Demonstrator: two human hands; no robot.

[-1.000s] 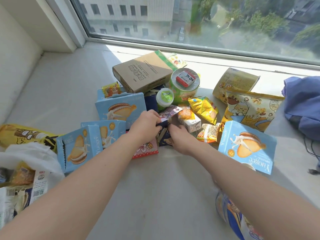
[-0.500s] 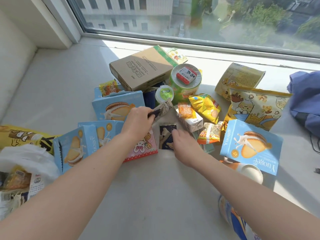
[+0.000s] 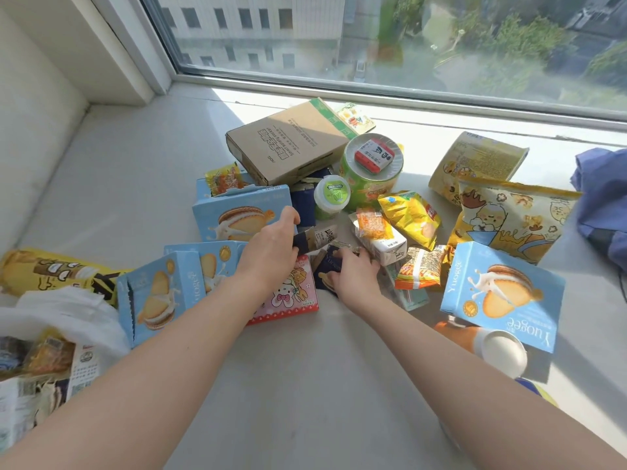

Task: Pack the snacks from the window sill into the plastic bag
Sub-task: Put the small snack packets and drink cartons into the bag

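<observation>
Two hands work the snack pile on the window sill (image 3: pixel 129 184). Far left of our left hand, the plastic bag (image 3: pixel 64 320) lies open with packets already inside. Our left hand (image 3: pixel 271 252) pinches a small dark sachet (image 3: pixel 314 237) between thumb and fingers, over the pink cartoon box (image 3: pixel 291 293). Just right of it, our right hand (image 3: pixel 353 273) presses fingers down on a navy packet (image 3: pixel 330 262); whether it is gripping it, we cannot tell. Right of that hand lie an orange snack pack (image 3: pixel 420 269) and a blue biscuit box (image 3: pixel 502 293), both untouched.
</observation>
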